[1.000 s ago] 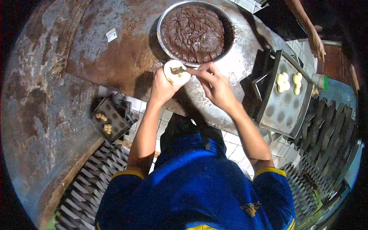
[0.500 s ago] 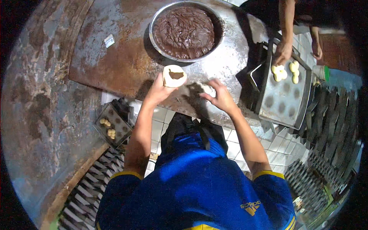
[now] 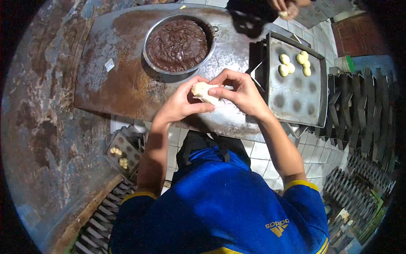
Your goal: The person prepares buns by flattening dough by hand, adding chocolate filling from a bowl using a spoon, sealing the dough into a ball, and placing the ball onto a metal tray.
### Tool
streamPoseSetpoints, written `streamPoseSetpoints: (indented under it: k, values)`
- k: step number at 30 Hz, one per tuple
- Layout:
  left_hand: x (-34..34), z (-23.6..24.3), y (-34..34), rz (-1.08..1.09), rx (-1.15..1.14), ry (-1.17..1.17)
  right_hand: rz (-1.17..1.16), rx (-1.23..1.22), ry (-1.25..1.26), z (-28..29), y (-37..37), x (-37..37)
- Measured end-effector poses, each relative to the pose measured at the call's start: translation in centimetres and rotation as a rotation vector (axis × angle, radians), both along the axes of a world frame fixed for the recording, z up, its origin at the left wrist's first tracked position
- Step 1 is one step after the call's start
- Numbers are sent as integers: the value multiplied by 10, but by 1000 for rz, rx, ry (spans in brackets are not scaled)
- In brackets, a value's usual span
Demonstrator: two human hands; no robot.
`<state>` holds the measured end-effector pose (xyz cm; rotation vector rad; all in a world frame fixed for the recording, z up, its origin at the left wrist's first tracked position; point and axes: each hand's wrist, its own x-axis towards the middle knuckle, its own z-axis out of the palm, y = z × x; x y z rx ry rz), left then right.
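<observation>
A pale piece of dough point(image 3: 203, 92) is held between my two hands just in front of a round metal bowl point(image 3: 146, 57). My left hand point(image 3: 181, 103) cups it from the left, thumb along its near side. The fingers of my right hand point(image 3: 241, 93) pinch the dough's right edge. No filling shows on the side facing up. Dark brown chocolate-like paste point(image 3: 177, 45) fills much of the bowl.
A metal tray point(image 3: 296, 91) with several dough balls point(image 3: 286, 65) is at the right. Another person's hands point(image 3: 287, 8) are at the top, holding a small pale piece. A smaller tray point(image 3: 134, 146) with dough pieces stands low at the left. Slatted dark racks point(image 3: 355, 110) line the right.
My right hand has come in to grip the dough, whose brown filling showed before and is now out of sight. The other person's hand has left the tray.
</observation>
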<state>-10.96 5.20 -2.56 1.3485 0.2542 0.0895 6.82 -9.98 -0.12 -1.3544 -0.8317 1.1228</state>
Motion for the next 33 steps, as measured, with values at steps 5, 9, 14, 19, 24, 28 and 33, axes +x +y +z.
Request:
streamPoseSetpoints:
  k: [5,9,14,19,24,28,33]
  values:
    - [23,1,-58,282,-259,-46,21,168,-408,37,-37,14]
    - [50,29,-96,218,-237,-46,164,343,-1000,67,-53,32]
    - [77,44,-112,164,-627,30,-58,366,-700,58,-83,64]
    - [117,72,-150,348,-459,-94,-389,182,50,37,-115,73]
    - [163,80,-169,480,82,-298,-219,234,855,32,-152,76]
    - [198,110,-210,233,-59,-478,-460,503,541,34,-170,66]
    - [223,100,-254,195,-52,-545,-766,535,170,21,-193,86]
